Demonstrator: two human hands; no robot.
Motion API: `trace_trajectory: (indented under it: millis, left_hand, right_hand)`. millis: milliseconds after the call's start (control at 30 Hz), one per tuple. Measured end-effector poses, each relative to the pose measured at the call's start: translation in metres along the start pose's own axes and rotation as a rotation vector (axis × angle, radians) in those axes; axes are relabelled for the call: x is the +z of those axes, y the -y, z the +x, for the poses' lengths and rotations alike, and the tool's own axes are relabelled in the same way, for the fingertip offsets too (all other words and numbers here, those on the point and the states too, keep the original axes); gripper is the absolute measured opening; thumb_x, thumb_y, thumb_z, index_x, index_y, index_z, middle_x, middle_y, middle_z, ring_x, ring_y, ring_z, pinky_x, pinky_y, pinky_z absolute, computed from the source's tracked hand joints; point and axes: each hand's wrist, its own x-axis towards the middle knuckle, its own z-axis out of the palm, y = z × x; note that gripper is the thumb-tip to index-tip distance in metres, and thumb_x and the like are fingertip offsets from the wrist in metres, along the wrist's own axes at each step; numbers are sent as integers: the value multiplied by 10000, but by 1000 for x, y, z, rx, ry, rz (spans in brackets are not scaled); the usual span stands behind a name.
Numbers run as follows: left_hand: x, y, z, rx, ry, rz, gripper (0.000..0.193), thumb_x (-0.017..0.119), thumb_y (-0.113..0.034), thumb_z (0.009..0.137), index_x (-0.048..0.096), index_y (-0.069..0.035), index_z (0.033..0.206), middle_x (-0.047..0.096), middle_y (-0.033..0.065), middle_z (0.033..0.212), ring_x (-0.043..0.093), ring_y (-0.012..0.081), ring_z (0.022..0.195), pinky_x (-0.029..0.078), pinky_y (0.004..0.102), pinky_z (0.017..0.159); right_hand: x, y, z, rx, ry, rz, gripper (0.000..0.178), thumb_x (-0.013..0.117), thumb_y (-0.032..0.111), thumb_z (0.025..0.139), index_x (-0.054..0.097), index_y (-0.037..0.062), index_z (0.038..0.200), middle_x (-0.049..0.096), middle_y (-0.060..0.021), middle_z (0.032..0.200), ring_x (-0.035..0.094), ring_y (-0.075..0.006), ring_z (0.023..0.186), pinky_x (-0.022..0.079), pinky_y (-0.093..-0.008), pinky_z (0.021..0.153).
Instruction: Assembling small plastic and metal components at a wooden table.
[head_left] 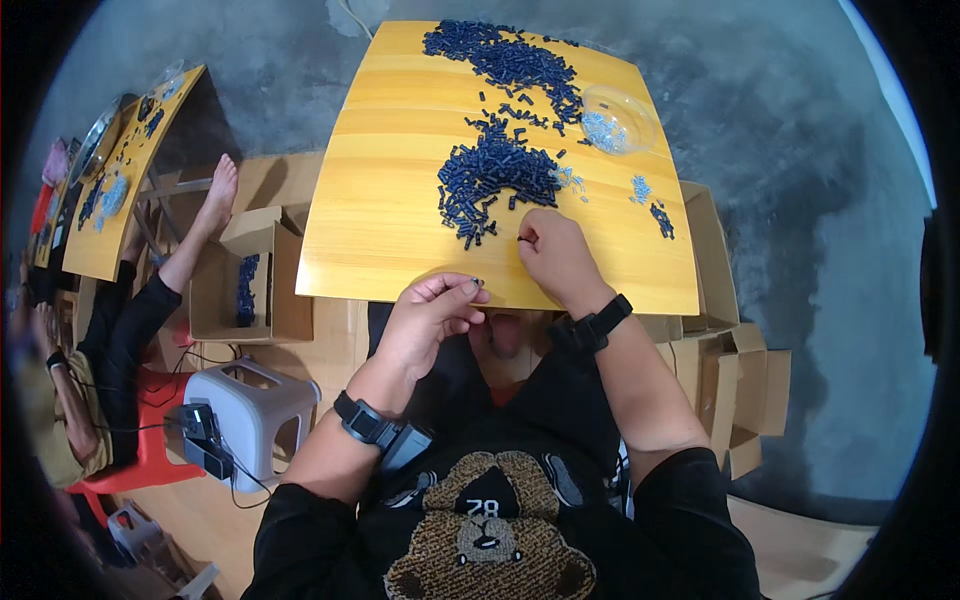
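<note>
My left hand (432, 312) is at the table's near edge, thumb and forefinger pinched round a tiny piece whose dark tip barely shows. My right hand (560, 255) rests over the tabletop, fingers curled, with a bit of a dark piece showing at the fingertips. Just beyond it spreads a heap of small dark-blue cylindrical pieces (485, 175). Small pale-blue, clear-looking pieces (570, 180) lie at that heap's right side. Further right are a little cluster of pale pieces (641, 189) and a few dark cylinders (662, 220).
A second dark heap (510, 60) covers the far part of the yellow wooden table (370, 180). A clear round bowl (632, 128) holds pale pieces. Cardboard boxes (290, 285) stand beside the table. To the left are a grey stool (240, 400) and a person seated at another table (105, 255).
</note>
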Motion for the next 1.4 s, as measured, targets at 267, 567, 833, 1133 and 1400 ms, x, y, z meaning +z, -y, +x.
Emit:
trace_trajectory:
  millis: [267, 567, 833, 1133, 1400]
  left_hand:
    - [27, 4, -17, 101, 49, 87, 104, 590, -115, 853, 612, -57, 937, 656, 54, 830, 593, 83, 665, 462, 182, 584]
    - [39, 13, -29, 215, 97, 195, 122, 609, -113, 843, 612, -41, 941, 651, 47, 827, 598, 82, 677, 458, 185, 580]
    - [40, 11, -38, 205, 95, 207, 124, 607, -109, 840, 615, -36, 940, 652, 48, 832, 594, 84, 675, 458, 185, 586]
    - [43, 11, -41, 208, 97, 236, 129, 608, -104, 837, 616, -31, 944, 653, 53, 856, 592, 81, 676, 460, 185, 597]
    - [43, 12, -37, 185, 89, 260, 137, 616, -101, 832, 615, -30, 949, 652, 52, 857, 592, 82, 675, 462, 186, 602]
  right_hand:
    - [-29, 17, -38, 373, 66, 877, 181, 640, 68, 771, 621, -5, 935, 620, -52, 719, 584, -97, 581, 466, -211, 507]
    - [-44, 45, -74, 327, 71, 1180, 155, 621, 57, 811, 625, -15, 948, 620, -43, 732, 577, -72, 600, 459, -179, 519]
    - [-44, 57, -81, 297, 73, 1154, 148, 622, 76, 819, 632, -10, 939, 604, -18, 690, 547, -52, 573, 431, -162, 504]
    - [-44, 57, -84, 278, 82, 1128, 144, 642, 107, 802, 633, -10, 885, 608, -8, 702, 552, -41, 605, 448, -174, 532]
    - [-41, 55, -85, 245, 59, 1128, 117, 634, 88, 801, 640, -20, 843, 616, -17, 701, 557, -50, 602, 458, -186, 544]
